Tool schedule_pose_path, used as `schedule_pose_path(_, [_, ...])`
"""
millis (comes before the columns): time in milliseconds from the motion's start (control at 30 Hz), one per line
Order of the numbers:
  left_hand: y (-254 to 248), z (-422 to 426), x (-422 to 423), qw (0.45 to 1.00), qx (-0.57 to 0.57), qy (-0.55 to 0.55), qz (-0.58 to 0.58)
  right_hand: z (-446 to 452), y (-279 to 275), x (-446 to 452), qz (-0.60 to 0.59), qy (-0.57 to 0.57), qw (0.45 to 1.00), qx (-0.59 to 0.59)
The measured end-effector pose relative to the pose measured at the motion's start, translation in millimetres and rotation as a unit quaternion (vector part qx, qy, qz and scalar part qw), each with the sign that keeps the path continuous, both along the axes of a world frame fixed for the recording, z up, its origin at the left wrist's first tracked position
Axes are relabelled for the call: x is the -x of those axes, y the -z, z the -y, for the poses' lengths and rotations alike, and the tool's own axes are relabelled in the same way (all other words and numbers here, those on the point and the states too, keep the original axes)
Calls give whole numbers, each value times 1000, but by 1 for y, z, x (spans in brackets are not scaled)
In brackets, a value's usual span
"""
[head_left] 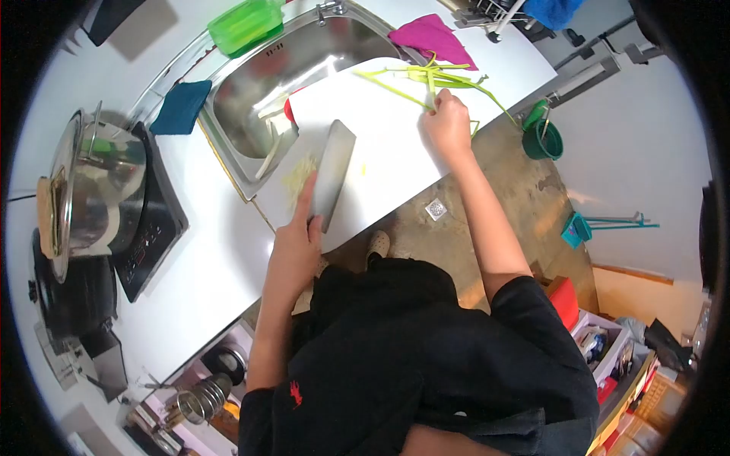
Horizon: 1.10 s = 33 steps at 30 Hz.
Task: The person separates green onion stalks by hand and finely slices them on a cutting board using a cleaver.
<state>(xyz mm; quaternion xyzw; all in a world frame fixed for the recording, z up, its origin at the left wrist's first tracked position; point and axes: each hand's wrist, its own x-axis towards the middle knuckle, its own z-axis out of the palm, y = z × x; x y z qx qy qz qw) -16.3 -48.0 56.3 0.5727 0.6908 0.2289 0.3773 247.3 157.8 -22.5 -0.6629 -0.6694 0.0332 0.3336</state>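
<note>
My left hand point(295, 247) is closed at the lower end of a broad-bladed knife point(334, 167), its index finger stretched forward and its handle hidden. Beside the blade, on the left, a small pile of pale shredded pieces point(299, 181) lies on the white cutting board point(395, 178). My right hand point(449, 121) is closed on long green stalks point(430, 74), which spread over the board's far right part. A few tiny yellowish bits point(363, 169) lie right of the knife.
Behind the board is a metal sink point(251, 114) with pale stalks inside. Around it are a green container point(245, 29), a teal cloth point(181, 108) and a magenta cloth point(435, 39). A large pot point(114, 182) stands on a black cooktop point(148, 243) at the left.
</note>
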Motion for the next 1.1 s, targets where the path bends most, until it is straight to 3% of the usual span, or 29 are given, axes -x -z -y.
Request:
schedule_pose_path(133, [-12,6,-12,1000,-4,-22,11,13,-15,-10,-122,1,992,-44])
schedule_pose_path(200, [-11,9,-23,999,-38,20,-9,21,-19,-13,-187,-15,981,-59])
schedule_pose_path(267, [-16,7,-33,999,9,47,-3,35,-22,-13,-194,-66,977,-55])
schedule_pose_path(367, [2,7,-28,995,-63,66,-29,62,-29,-10,-173,-170,970,-30])
schedule_pose_path(400, [-13,6,-26,999,26,33,-24,69,-26,-10,-154,-219,963,-34])
schedule_pose_path(533, [-9,10,-4,998,-11,-18,-62,83,-11,-5,-129,-415,900,26])
schedule_pose_path(633, [-15,10,-9,994,35,-37,-94,86,-1,6,-119,-448,885,48])
schedule_pose_path(833, [-25,16,-33,995,-34,-34,-82,95,9,30,-111,-409,906,-17])
schedule_pose_path(1100, [-23,18,-40,994,17,-4,-109,100,22,47,-156,-348,924,-14])
